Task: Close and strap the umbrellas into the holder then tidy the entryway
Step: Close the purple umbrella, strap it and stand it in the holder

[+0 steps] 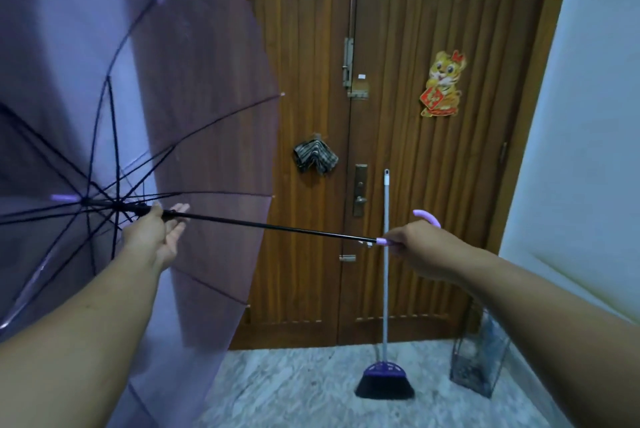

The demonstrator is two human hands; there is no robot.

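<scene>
I see the purple umbrella (104,115) fully open, its translucent canopy filling the left half of the frame, black ribs fanning out from the hub at middle left. Its black shaft (270,227) runs nearly level from that hub toward the right-centre of the frame. My left hand (157,233) is at the runner end of the shaft, palm turned up, fingers mostly straight and relaxed with the thumb lying against the shaft rather than wrapped round it. My right hand (420,247) is clenched round the lilac curved handle (427,217), whose hook tip shows above the knuckles.

Behind it all stands a wooden double door (433,11), with a tiger sticker (443,82) at upper right and a folded checked cloth (315,157) hanging at centre. A broom (385,375) leans upright against the door, bristles on the marble floor (294,389) at lower centre. Just right of the broom, by the white wall, a clear holder (479,363) sits on the floor; its contents are too blurred to tell.
</scene>
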